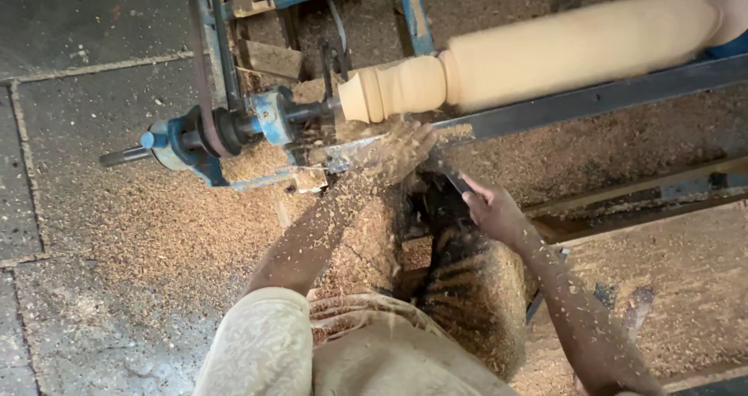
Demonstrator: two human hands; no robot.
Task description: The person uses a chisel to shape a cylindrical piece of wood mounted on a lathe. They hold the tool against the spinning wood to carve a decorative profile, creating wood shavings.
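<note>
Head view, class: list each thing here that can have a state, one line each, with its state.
Wooden spindle: mounted on the lathe, blurred, partly shaped near its left end.
Drive belt: looped on the pulley.
Left hand: on the tool rest, coated in shavings.
Right hand: closed around a dark tool handle.
Turning tool: held, angled toward the spindle.
Floor: covered with sawdust.

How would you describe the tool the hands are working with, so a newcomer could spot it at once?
Start at the pale wooden workpiece spinning across the top of the view on the blue lathe. Just below its turned left end, the left hand presses on the dark rail. From there a thin dark chisel slants down to the right hand, the only slim metal piece held by both hands.
</note>
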